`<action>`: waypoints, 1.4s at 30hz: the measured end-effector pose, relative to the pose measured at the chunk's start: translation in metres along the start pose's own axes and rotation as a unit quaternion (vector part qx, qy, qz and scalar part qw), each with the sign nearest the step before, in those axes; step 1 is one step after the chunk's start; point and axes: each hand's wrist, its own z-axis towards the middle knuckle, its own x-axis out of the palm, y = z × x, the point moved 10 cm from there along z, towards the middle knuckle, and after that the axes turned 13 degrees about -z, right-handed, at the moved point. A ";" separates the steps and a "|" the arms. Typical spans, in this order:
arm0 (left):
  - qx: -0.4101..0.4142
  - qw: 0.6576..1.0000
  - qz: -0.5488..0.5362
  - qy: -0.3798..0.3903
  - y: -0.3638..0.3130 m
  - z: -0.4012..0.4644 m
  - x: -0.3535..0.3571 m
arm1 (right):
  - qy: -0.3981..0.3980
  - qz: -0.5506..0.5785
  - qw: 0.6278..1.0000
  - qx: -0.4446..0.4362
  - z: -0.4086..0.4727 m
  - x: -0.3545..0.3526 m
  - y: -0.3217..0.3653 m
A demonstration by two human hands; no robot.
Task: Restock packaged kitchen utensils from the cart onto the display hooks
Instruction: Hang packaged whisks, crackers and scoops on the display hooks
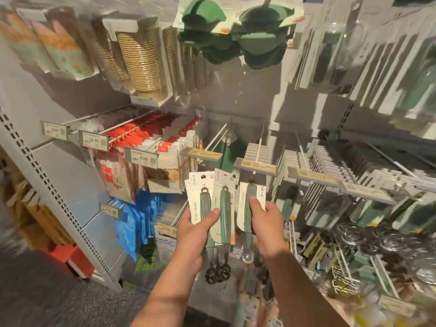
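Note:
My left hand (197, 226) grips a fanned bunch of carded scoops (213, 197), white cards with green handles and dark scoop heads hanging below my wrist. My right hand (265, 218) pinches one more carded scoop (247, 204) by its green handle, its shiny bowl (247, 256) dangling underneath. That card's top sits just below the grey price tag (256, 165) at the tip of a display hook (260, 143), which carries several identical cards further back. Whether the card hangs on the hook is hidden by the tag.
To the left a hook with a flipped price tag (204, 154) holds a green item far back. Red and white packets (169, 138) hang at left, green silicone mitts (236, 34) above, utensil cards (330, 166) at right. Glass lids (377, 239) lie lower right.

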 end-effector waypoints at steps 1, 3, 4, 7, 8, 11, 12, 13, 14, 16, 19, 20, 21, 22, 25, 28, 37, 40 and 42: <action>0.000 1.000 -0.002 0.001 0.000 0.000 0.001 | -0.001 0.003 1.000 0.012 0.006 0.000 0.001; 0.000 1.000 -0.004 0.004 0.001 0.000 0.003 | -0.004 -0.014 1.000 0.023 0.015 0.001 0.005; -0.001 1.000 -0.006 0.003 0.001 0.000 0.004 | -0.005 -0.025 0.999 0.023 0.018 0.002 0.008; -0.005 1.000 -0.012 0.003 0.002 0.001 0.005 | -0.024 -0.052 0.997 0.042 0.022 0.000 0.004; -0.005 1.000 -0.015 0.003 0.003 0.001 0.005 | -0.016 -0.063 0.996 0.053 0.022 0.001 -0.002; -0.007 1.000 -0.025 0.005 0.004 0.001 0.004 | 0.031 -0.030 0.996 0.074 0.012 0.006 -0.016; -0.009 1.000 -0.029 0.004 0.006 0.001 0.003 | 0.050 -0.012 0.996 0.078 0.004 0.009 -0.018; -0.014 0.999 -0.033 0.002 0.008 0.000 0.002 | 0.062 -0.003 0.995 0.078 0.000 0.011 -0.023; -0.019 0.999 -0.035 -0.001 0.011 -0.001 0.001 | 0.070 -0.003 0.995 0.075 -0.005 0.012 -0.027; -0.026 0.999 -0.034 -0.004 0.018 -0.002 -0.002 | 0.078 -0.023 0.995 0.063 -0.015 0.012 -0.032; -0.034 0.999 -0.029 0.002 0.026 -0.008 -0.004 | 0.102 -0.013 0.993 0.052 -0.031 0.013 -0.034; -0.036 0.999 -0.028 0.007 0.028 -0.009 -0.003 | 0.116 0.008 0.992 0.051 -0.037 0.016 -0.031; -0.038 0.999 -0.025 0.012 0.030 -0.012 -0.003 | 0.124 0.033 0.991 0.046 -0.042 0.017 -0.031; -0.036 0.999 -0.023 0.015 0.031 -0.014 -0.002 | 0.124 0.045 0.990 0.044 -0.044 0.019 -0.030; -0.037 0.999 -0.016 0.027 0.033 -0.021 -0.001 | 0.122 0.075 0.989 0.036 -0.052 0.022 -0.030; -0.035 0.999 -0.007 0.033 0.035 -0.027 -0.002 | 0.127 0.106 0.986 0.017 -0.062 0.022 -0.026; -0.029 0.998 0.018 0.047 0.031 -0.040 -0.001 | 0.127 0.109 0.986 0.002 -0.073 0.021 -0.029; -0.021 0.998 0.019 0.051 0.028 -0.041 -0.002 | 0.101 0.100 0.990 0.002 -0.070 0.018 -0.032; -0.022 0.998 0.022 0.053 0.027 -0.041 -0.002 | 0.092 0.095 0.991 -0.006 -0.069 0.017 -0.030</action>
